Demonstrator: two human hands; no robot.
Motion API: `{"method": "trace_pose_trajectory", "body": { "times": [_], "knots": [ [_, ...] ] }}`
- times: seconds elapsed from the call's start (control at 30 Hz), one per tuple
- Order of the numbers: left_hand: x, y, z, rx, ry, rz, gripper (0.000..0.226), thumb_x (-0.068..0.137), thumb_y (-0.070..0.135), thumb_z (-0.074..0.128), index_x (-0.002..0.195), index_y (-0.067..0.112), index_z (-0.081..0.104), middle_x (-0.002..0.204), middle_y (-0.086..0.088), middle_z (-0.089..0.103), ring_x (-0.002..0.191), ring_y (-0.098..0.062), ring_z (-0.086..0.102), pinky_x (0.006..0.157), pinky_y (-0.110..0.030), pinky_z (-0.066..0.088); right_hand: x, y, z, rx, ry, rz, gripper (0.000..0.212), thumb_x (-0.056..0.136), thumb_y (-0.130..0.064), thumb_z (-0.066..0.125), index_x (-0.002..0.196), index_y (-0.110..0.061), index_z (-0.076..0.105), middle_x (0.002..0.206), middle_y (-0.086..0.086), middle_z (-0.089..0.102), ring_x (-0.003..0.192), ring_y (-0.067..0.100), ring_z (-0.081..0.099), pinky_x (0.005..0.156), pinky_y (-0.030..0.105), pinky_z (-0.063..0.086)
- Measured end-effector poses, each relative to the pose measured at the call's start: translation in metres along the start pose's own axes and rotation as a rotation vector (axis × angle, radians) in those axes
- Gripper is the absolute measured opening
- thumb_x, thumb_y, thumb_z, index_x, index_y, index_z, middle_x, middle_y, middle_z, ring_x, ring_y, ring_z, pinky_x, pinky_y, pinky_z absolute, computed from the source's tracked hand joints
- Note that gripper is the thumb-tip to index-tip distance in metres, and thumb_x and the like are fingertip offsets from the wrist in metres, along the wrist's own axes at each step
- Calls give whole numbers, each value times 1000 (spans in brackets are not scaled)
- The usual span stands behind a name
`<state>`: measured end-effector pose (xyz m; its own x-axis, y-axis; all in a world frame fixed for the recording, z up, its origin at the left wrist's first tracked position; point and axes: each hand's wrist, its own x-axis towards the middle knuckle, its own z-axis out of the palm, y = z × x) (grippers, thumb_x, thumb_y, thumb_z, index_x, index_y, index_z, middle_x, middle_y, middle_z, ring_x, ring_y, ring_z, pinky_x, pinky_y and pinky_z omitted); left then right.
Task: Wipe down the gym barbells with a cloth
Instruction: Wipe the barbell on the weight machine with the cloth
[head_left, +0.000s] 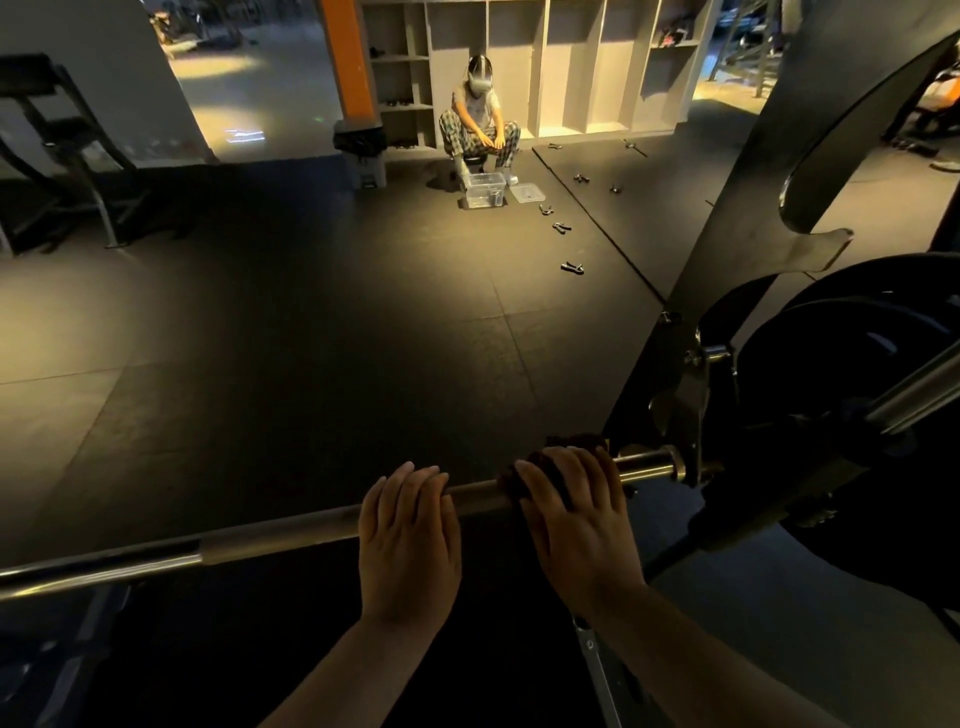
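Racked barbell (260, 540) is clasped by left grip (410, 540), cloth (540, 470) is held round it by right grip (576, 525) near the rack hook (696, 415), where cloth could be snagged or that grip pinched.

1. No word, brand or number can be read anywhere from where I stand.
2. The black weight plate (841, 338) on the right carries pale marks on its face, too dark and smeared to make out.
3. A bright patch (244, 135) on the far floor shows thin lines, too small to read.
4. The small bin (370, 169) beside the orange pillar (347, 62) has a pale patch on its front, too blurred to read.
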<state>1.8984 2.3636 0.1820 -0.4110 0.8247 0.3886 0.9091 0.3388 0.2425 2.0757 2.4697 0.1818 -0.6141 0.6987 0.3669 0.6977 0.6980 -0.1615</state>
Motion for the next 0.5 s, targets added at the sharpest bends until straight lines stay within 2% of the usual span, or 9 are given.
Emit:
{"method": "trace_pose_trajectory", "body": {
  "times": [0.07, 0.17, 0.23, 0.3, 0.37, 0.43, 0.5],
  "knots": [
    [0, 0, 0, -8, -3, -2, 43, 104, 31, 31, 124, 14, 65, 130, -3, 64, 134, -22, 52, 120, -42, 30, 15, 1, -6, -20, -12, -27, 34, 99, -50, 38, 121, -32, 57, 125, -2, 53, 117, 22, 47, 103, 45, 43],
    [0, 1, 1, -10, 7, -3, 43, 104, 30, 32, 124, 12, 65, 130, -5, 65, 133, -24, 53, 118, -46, 34, 41, -5, -20, -27, -159, -65, 36, 100, -51, 29, 108, -33, 59, 110, -8, 58, 101, 16, 56, 90, 35, 41],
    [1, 2, 1, -12, 12, -10, 42, 103, 29, 32, 123, 11, 65, 129, -5, 65, 133, -25, 53, 117, -47, 35, 40, -7, -17, 42, -147, 17, 33, 99, -47, 33, 109, -31, 60, 113, -6, 59, 105, 18, 55, 96, 36, 41],
    [1, 1, 0, -9, -4, -11, 39, 104, 29, 34, 122, 12, 65, 129, -5, 65, 134, -25, 52, 117, -48, 36, 17, -18, -4, 83, -68, 110, 30, 97, -44, 46, 121, -30, 57, 130, -1, 52, 125, 24, 45, 113, 47, 35],
    [1, 0, -1, -2, -19, -5, 33, 104, 26, 41, 123, 13, 64, 130, -5, 65, 134, -25, 52, 117, -48, 36, -6, -27, 11, 64, -13, 113, 47, 94, -42, 56, 138, -28, 50, 147, 4, 40, 141, 31, 29, 117, 60, 23],
    [1, 0, -1, 11, -29, -3, 32, 100, 26, 46, 123, 13, 64, 130, -5, 65, 134, -25, 52, 117, -48, 35, -7, -25, 13, 59, 33, 67, 45, 96, -42, 53, 138, -27, 50, 147, 4, 40, 141, 32, 31, 116, 60, 25],
    [0, 0, -1, 16, -19, -2, 31, 101, 26, 45, 123, 13, 64, 130, -5, 65, 134, -25, 52, 117, -47, 35, 12, -19, 6, 69, 20, 50, 31, 98, -45, 41, 120, -30, 57, 128, -2, 50, 122, 26, 46, 111, 49, 38]
  ]
}}
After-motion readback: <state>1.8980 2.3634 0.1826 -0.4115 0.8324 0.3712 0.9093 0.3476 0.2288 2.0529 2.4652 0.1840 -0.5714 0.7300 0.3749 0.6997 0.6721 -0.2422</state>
